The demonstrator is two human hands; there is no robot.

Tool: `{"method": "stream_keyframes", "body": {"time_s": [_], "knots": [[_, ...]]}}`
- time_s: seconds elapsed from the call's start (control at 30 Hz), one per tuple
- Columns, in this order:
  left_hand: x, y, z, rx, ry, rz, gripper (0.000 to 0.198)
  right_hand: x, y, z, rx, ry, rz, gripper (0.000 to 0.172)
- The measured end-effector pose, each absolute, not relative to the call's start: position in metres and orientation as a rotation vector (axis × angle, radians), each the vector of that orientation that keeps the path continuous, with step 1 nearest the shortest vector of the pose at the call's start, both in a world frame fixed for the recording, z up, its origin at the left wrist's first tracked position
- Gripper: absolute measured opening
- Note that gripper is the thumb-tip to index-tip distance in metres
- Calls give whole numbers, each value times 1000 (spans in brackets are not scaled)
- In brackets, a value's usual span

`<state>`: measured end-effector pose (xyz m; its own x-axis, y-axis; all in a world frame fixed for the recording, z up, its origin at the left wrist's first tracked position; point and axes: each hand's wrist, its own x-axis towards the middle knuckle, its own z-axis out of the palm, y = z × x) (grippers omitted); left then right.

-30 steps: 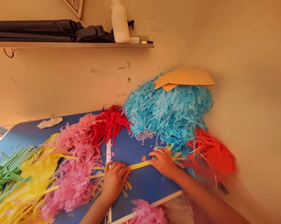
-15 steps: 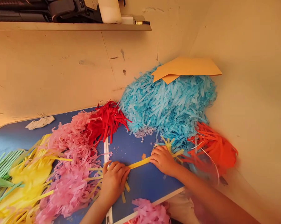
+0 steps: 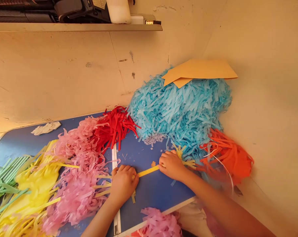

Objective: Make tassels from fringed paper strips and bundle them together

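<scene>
A fringed yellow paper strip (image 3: 148, 171) stretches between my two hands, just above or on the blue tabletop (image 3: 151, 194). My left hand (image 3: 124, 181) is closed on one end, with loose yellow fringes poking out to its left over the pink paper. My right hand (image 3: 171, 164) is closed on the other end; more yellow fringe (image 3: 187, 161) fans out past it on the right. The fingertips of both hands are partly hidden. A small orange scrap (image 3: 153, 163) lies behind the strip, near my right fingers.
Light-blue shredded paper (image 3: 176, 108) is heaped against the wall, topped by a folded orange sheet (image 3: 200, 69). Around it lie red strips (image 3: 116, 126), orange-red strips (image 3: 230, 158), pink shreds (image 3: 74, 194), yellow paper (image 3: 37, 177) and green strips (image 3: 13, 171). A shelf (image 3: 77, 27) juts out above.
The yellow strip has become narrower and tighter between my hands. My left hand has rolled over slightly to the right, while my right hand stays nearly in place. The view has shifted a little.
</scene>
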<state>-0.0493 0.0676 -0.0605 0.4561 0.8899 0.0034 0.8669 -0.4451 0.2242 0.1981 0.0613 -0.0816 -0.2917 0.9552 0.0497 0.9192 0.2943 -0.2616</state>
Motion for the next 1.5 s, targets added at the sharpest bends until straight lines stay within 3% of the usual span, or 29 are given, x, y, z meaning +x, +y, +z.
{"method": "stream_keyframes", "body": {"time_s": [0.07,0.13,0.2,0.37,0.53,0.77,0.97,1.5], "knots": [[-49,66,-59,2594,1493,232,7,197,59,-76,-1735,-2350,233,15],[-50,65,-60,2749,1352,290,21,194,55,-70,-1645,-2387,184,5],[-50,65,-61,2882,1200,317,27,190,51,-66,-1447,-2484,140,9],[-49,67,-60,2953,1089,303,20,179,52,-77,-1169,-2636,22,22],[-38,64,-57,2935,1107,341,10,175,59,-87,-1235,-2594,15,22],[-32,60,-68,2929,1208,552,20,169,54,-81,-1305,-2524,20,7],[-44,52,-74,2882,1191,591,18,176,44,-92,-1264,-2501,47,19],[-57,59,-81,2513,1345,502,23,207,50,-91,-1497,-2353,366,12]]}}
